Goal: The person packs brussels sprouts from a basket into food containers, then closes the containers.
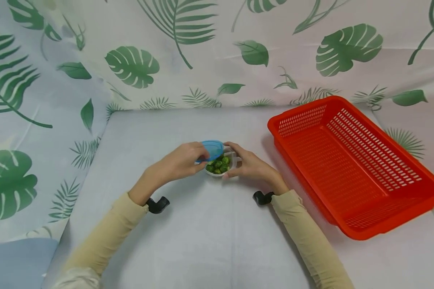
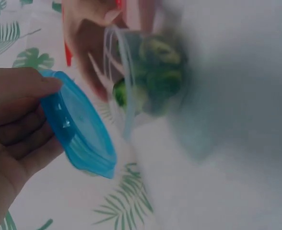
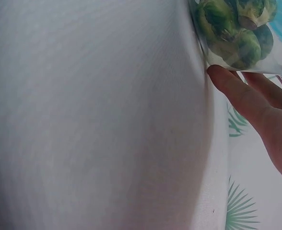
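Note:
Between thumb and fingers my left hand (image 1: 182, 161) pinches a blue plastic lid (image 1: 214, 149). The lid is tilted, off the rim of a small clear plastic container (image 1: 233, 157), and overlaps its far left side in the head view. Several green Brussels sprouts (image 1: 218, 165) fill the container, which sits on the table. My right hand (image 1: 252, 163) holds the container from the right, thumb on the near side and fingers at the far side. In the left wrist view the lid (image 2: 78, 122) stands apart from the container's open mouth. The right wrist view shows fingertips at the container's base.
A large red slotted basket (image 1: 304, 176) stands on the right of the white-covered table (image 1: 202, 241), beyond my right forearm. Leaf-printed cloth (image 1: 217, 52) hangs behind the table and along its left side. A black wrist camera (image 1: 158, 205) sticks out below my left cuff.

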Tool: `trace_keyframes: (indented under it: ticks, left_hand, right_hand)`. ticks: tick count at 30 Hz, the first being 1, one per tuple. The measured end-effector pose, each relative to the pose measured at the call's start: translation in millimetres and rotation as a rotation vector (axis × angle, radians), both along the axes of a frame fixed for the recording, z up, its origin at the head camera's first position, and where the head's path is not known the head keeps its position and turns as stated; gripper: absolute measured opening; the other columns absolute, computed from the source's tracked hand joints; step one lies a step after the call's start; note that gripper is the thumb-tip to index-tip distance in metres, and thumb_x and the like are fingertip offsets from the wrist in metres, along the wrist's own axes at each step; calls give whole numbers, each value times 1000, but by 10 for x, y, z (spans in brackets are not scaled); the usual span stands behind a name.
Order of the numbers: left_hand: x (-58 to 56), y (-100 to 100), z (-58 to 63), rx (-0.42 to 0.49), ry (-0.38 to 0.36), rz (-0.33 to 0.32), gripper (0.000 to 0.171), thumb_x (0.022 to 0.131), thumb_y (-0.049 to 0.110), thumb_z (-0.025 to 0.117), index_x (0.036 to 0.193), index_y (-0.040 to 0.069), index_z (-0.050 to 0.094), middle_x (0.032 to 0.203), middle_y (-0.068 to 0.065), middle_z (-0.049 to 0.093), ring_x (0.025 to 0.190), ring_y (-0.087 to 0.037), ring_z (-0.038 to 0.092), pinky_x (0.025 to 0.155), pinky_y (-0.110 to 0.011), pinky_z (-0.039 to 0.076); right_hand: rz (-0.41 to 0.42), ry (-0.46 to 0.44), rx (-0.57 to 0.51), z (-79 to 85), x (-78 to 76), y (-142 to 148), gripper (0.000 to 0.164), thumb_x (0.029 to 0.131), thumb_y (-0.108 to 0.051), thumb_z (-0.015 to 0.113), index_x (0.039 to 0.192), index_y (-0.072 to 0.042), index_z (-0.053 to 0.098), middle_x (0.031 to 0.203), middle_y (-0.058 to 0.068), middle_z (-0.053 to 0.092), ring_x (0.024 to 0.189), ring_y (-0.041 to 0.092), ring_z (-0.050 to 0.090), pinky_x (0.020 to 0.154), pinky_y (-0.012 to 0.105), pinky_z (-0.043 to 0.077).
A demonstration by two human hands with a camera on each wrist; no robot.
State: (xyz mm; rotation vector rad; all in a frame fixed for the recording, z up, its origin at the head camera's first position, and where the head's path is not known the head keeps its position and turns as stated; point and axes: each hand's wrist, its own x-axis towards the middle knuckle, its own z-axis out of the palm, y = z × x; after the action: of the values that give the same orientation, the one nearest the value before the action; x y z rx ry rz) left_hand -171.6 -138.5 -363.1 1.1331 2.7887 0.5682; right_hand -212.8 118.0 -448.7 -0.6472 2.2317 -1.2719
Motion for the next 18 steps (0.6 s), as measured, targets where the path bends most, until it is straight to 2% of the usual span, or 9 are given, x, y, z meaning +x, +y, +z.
trace_keyframes:
  ticks: [5, 8, 18]
  left_hand:
    - [52, 108, -141, -13, 134, -66, 10, 92, 3, 75, 101, 1, 73, 101, -11, 70, 94, -23, 69, 81, -32, 59]
    - [64, 162, -198, -31, 185, -84, 9, 91, 3, 75, 100, 1, 73, 100, -11, 70, 94, -23, 68, 80, -31, 59]
    - [121, 254, -308, -68, 203, -86, 8, 95, 4, 72, 102, 0, 73, 101, -10, 67, 96, -22, 66, 78, -27, 59]
  right_hand:
    - [-2, 6, -11, 1, 3, 5, 103, 79, -29, 92, 160, -22, 29, 151, 11, 49, 137, 32, 47, 109, 51, 47]
    - [-4, 3, -21, -2, 5, 11, 104, 78, -29, 92, 160, -23, 29, 150, 9, 50, 136, 31, 48, 109, 50, 48]
    - [1, -10, -46, -21, 5, 17, 108, 77, -29, 93, 162, -21, 27, 153, 8, 49, 140, 30, 46, 111, 50, 46]
